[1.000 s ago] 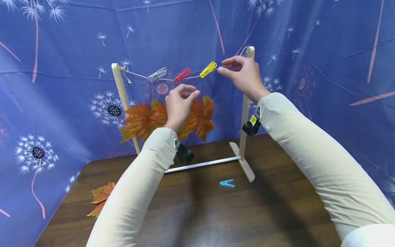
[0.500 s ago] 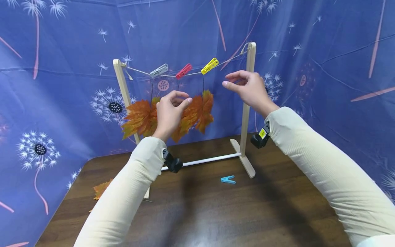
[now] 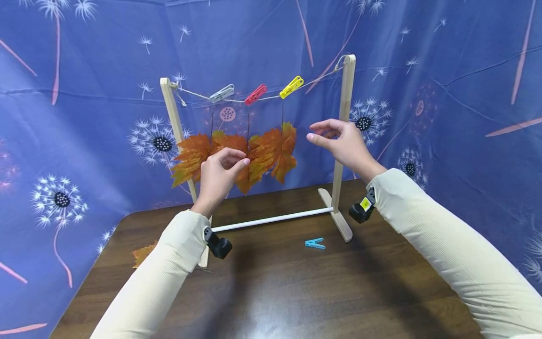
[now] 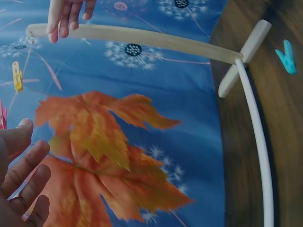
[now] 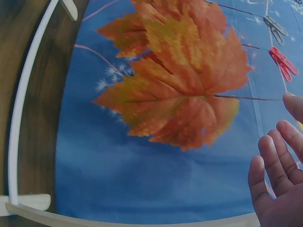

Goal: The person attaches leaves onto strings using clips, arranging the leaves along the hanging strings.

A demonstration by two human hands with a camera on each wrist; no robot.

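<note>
Three orange maple leaves (image 3: 279, 153) hang by their dark stems from a string (image 3: 192, 92) between two wooden posts. A grey clothespin (image 3: 222, 93), a red clothespin (image 3: 256, 94) and a yellow clothespin (image 3: 291, 87) sit on the string above them. My left hand (image 3: 220, 174) hovers in front of the leaves with its fingers loosely bent and nothing in them. To the right of the leaves, below the string, my right hand (image 3: 345, 143) holds nothing, its fingers relaxed. The right wrist view shows its fingers (image 5: 269, 156) spread near a leaf stem.
A light blue clothespin (image 3: 315, 243) lies on the brown table (image 3: 296, 292) in front of the rack's white crossbar (image 3: 271, 220). At the left, another orange leaf (image 3: 143, 254) is partly hidden by my left sleeve. The right post (image 3: 345, 108) stands behind my right hand.
My right hand has come down from the string beside the yellow clothespin. My left hand has moved down and to the left. The clothespins and hanging leaves stay on the string.
</note>
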